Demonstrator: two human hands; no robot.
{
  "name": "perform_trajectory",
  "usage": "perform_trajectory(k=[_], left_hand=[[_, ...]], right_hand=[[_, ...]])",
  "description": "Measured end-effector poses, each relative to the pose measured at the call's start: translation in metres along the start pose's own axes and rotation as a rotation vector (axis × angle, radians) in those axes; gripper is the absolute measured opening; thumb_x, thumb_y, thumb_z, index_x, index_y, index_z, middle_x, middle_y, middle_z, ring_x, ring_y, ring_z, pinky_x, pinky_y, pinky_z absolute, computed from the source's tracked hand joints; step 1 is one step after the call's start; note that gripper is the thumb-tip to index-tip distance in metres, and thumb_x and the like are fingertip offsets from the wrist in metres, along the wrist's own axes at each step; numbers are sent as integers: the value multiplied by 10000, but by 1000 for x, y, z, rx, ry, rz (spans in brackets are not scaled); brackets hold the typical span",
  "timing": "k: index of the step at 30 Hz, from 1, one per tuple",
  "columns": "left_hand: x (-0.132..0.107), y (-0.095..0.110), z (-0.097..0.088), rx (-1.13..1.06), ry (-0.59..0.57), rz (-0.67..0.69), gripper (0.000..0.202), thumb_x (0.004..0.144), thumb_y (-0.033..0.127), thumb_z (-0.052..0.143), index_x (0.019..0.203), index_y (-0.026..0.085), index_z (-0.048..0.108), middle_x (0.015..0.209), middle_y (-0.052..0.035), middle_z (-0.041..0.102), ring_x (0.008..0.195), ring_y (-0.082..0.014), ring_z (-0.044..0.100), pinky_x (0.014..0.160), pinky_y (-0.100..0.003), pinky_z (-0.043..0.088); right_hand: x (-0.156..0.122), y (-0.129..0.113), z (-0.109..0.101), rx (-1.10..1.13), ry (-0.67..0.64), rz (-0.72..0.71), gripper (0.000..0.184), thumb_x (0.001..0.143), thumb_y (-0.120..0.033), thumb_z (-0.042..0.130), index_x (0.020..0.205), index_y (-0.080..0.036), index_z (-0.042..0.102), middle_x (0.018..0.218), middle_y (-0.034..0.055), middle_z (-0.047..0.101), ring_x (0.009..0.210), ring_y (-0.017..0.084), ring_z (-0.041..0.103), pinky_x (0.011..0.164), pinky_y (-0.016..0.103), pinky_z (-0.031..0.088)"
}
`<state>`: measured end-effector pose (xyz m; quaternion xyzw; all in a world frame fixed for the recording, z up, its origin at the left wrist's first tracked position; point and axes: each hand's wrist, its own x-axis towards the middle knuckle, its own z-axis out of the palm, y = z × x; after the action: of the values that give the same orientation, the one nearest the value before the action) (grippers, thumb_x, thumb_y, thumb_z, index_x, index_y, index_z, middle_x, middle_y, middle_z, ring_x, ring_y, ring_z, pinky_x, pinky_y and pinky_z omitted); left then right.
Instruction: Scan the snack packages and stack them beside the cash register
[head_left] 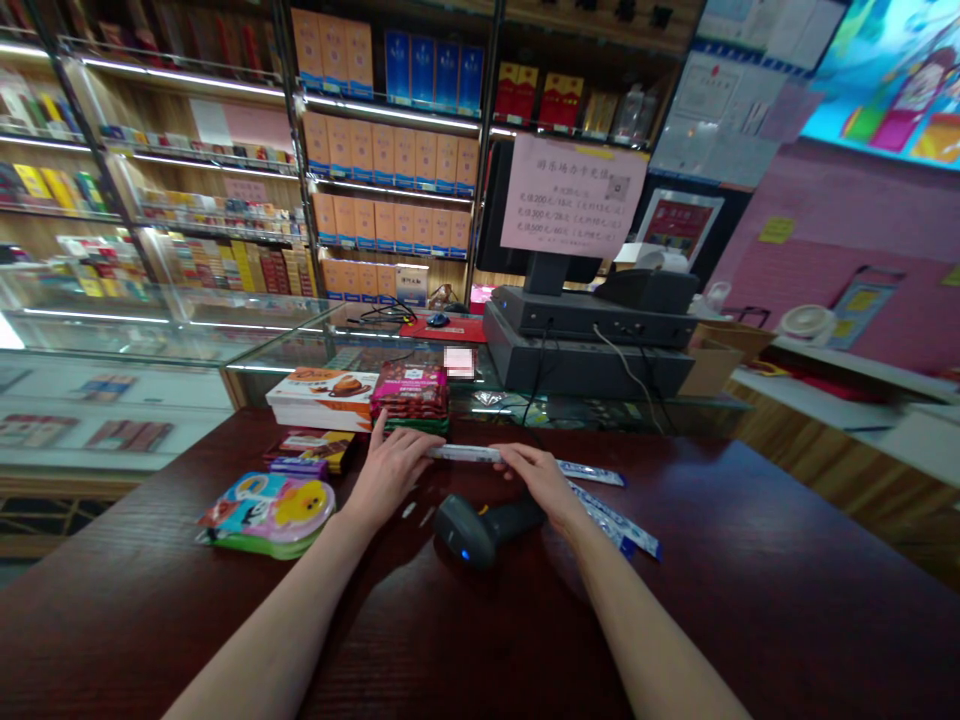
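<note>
Both my hands meet over a dark wooden counter (pixel 750 600). A long thin white packet (pixel 465 453) lies crosswise between them. My left hand (pixel 390 470) pinches its left end, and my right hand (pixel 536 475) closes on its right end. Just below my hands lies a black handheld barcode scanner (pixel 480 528) with a small blue light. More long blue-and-white packets (pixel 615 522) lie to the right of my right hand.
Stacked snack boxes (pixel 322 397) and red packets (pixel 411 392) sit beyond my left hand. A colourful cartoon pack (pixel 270 512) and dark bars (pixel 311 450) lie left. A till with monitor (pixel 585 340) stands behind. Glass cases and goods shelves (pixel 390 150) fill the back.
</note>
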<state>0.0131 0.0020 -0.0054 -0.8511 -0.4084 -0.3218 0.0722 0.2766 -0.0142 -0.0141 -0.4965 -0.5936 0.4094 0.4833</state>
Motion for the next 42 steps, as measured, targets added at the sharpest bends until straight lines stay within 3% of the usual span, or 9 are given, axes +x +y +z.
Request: perform_trajectory(k=[9,13,18,25,31,36,42], left_hand=[[-3,-16,-1,-13,-197,-22,234,924,177,537,1049,300,692,1029,28,747,1074,-186,645,1248,-551,6],[-5,-19,0,54,-304,-74,267,888,124,531,988,287,717,984,15,756,1043,-209,652,1206,-531,168],[-5,-17,-4,122,-364,-156,269,900,141,516,991,265,738,1051,-38,752,1095,-256,627,997,-461,375],[-8,-13,-11,192,-439,-163,371,917,138,473,1148,298,716,1179,-46,727,1148,-274,590,969,-466,390],[-16,-3,-17,231,-582,-221,633,871,61,448,1429,352,520,1420,-60,605,1266,-323,543,1112,-608,307],[-18,3,-20,308,-675,-271,634,899,49,345,1465,294,493,1488,-117,537,1319,-343,519,1116,-616,323],[-17,5,-23,340,-665,-313,582,910,92,365,1456,236,502,1444,-182,561,1280,-343,555,1103,-608,340]], right_hand=[[3,-2,4,-240,-99,-93,334,872,-441,639,1096,-232,771,1125,51,771,1087,249,681,1015,400,465],[5,-6,8,-448,-161,-106,289,848,-358,680,1109,-262,760,1146,30,765,1085,245,686,1023,396,459],[10,-20,20,-731,-195,-53,318,814,-270,726,1131,-297,733,1163,4,758,1101,256,666,988,407,438],[20,-25,40,-937,-237,-47,297,815,-265,747,1109,-290,726,1108,27,757,1121,265,626,953,408,377],[29,-16,53,-963,-263,-59,281,836,-292,723,1117,-296,734,1096,45,748,1120,269,601,930,402,361],[32,-16,57,-962,-291,-99,287,867,-303,694,1153,-302,721,1182,39,733,1142,274,575,934,411,360],[24,-22,52,-941,-351,-176,280,947,-285,563,1170,-319,730,1208,29,738,1162,268,573,964,423,370]])
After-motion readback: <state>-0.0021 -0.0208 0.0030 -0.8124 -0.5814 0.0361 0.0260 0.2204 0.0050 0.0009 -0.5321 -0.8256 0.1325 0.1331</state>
